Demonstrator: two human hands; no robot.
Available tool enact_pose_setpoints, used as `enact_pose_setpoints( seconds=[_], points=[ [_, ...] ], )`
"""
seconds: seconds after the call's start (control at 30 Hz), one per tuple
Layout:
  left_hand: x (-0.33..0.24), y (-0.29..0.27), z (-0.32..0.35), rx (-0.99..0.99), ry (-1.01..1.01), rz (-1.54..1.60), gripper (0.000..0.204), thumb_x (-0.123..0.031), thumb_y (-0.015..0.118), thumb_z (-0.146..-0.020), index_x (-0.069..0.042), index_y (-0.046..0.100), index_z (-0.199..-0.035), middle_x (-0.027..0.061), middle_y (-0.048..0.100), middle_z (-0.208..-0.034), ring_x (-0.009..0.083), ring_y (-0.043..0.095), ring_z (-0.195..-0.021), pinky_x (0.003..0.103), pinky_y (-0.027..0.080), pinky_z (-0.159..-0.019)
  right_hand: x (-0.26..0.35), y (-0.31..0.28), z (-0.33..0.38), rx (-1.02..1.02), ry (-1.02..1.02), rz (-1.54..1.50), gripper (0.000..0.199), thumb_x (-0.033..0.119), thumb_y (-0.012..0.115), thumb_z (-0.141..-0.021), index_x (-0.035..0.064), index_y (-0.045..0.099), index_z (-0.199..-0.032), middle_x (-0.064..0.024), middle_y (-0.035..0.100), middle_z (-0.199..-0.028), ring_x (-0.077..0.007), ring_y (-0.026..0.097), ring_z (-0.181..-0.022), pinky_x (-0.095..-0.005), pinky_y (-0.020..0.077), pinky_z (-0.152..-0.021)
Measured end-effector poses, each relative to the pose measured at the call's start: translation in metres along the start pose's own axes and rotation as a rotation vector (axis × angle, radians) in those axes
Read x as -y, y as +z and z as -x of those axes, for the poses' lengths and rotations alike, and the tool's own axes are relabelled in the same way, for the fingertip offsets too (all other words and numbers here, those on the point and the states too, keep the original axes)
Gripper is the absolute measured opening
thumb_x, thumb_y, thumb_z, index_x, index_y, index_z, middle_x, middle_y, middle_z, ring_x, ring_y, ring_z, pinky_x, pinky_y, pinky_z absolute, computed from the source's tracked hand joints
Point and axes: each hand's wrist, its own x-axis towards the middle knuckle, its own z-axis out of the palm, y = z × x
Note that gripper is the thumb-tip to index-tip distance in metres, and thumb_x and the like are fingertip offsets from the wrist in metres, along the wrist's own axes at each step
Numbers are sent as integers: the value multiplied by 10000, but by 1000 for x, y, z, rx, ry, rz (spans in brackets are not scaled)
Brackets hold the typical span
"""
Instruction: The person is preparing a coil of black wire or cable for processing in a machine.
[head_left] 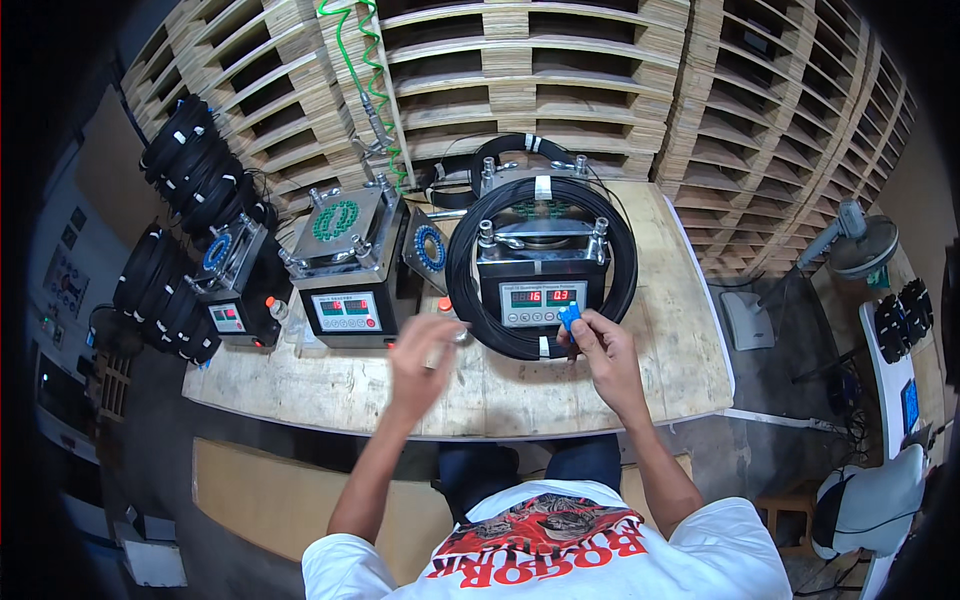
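Observation:
A black cable coil [628, 270], bound with white tape, stands against the front of the rightmost bench machine [541, 290], which has a lit red readout. My right hand [610, 360] pinches a small blue clip-like piece [569, 316] in front of the coil's lower right part. Left of the coil, my left hand [420, 365] is raised over the bench and smeared by motion. Whether its fingers hold anything is unclear. Just behind that hand stands a small bottle with an orange-red cap [445, 304].
Two similar machines, one with a green ring plate [336, 221] and one with a blue ring plate [217, 252], stand to the left on the wooden bench [660, 370]. Black cable coils [150, 280] are piled at far left. Wooden pallets [520, 75] rise behind; a grey fan [865, 246] stands right.

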Motion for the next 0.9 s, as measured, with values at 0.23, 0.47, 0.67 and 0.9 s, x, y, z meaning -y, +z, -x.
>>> enact_pose_setpoints(
  seconds=[0.23,0.47,0.67,0.9],
  points=[
    [-69,65,-22,248,-82,250,338,-52,688,-917,6,629,-1245,149,710,-899,258,698,-821,377,550,-756,19,1,2,11,-142,32,263,200,590,-1023,-48,678,-1013,-27,537,-867,-67,516,-692,-223,422,-596],
    [-60,62,-18,100,-637,987,130,-102,610,-1004,17,593,-1054,57,657,-815,79,618,-663,242,502,-558,24,-11,0,12,94,-61,156,137,582,-1019,9,643,-1082,-19,595,-853,-54,529,-702,-213,422,-585],
    [-66,77,-30,209,-637,962,191,-58,675,-955,4,503,-1010,69,630,-901,93,629,-645,236,501,-532,6,1,-13,48,-60,-163,163,73,533,-1020,8,581,-1161,-21,626,-961,-65,584,-892,-239,499,-728],
    [-46,80,-36,488,-722,1021,532,-111,694,-952,-38,470,-1428,31,532,-1196,99,598,-1016,260,499,-879,12,-2,-14,63,55,-90,255,219,569,-1031,-20,648,-987,-5,625,-833,-70,604,-797,-238,511,-735]
  ],
)
